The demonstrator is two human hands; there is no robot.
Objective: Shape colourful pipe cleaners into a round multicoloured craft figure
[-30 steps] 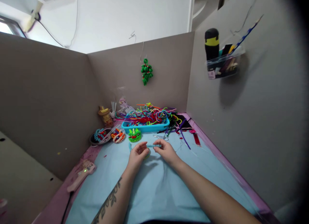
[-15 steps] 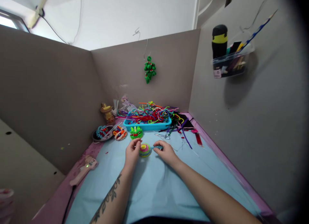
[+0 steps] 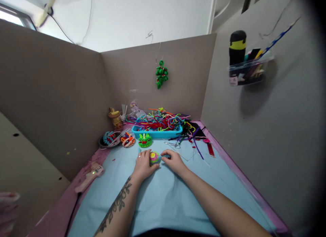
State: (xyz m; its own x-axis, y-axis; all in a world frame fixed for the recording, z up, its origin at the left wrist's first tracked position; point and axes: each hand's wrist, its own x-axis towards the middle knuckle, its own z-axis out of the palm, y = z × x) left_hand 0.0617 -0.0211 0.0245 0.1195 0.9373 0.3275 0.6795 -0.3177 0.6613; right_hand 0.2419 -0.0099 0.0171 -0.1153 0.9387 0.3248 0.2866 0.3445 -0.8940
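My left hand (image 3: 142, 165) is gripping the multicoloured round piece (image 3: 154, 157) between thumb and fingers over the blue cloth (image 3: 155, 203); a blue fuzzy strand (image 3: 167, 156) is running from its right side into my right hand's (image 3: 174, 160) pinching fingertips.

boxed in by three grey-brown panels (image 3: 132, 70), joined at the corners and overtopped by a white wall (image 3: 158, 16). bright at the dark-framed window (image 3: 15, 17), upper left; softly shadowed along the right-hand panel (image 3: 280, 135). covered below with a light blue sheet (image 3: 163, 203) over a pink tabletop (image 3: 61, 206).
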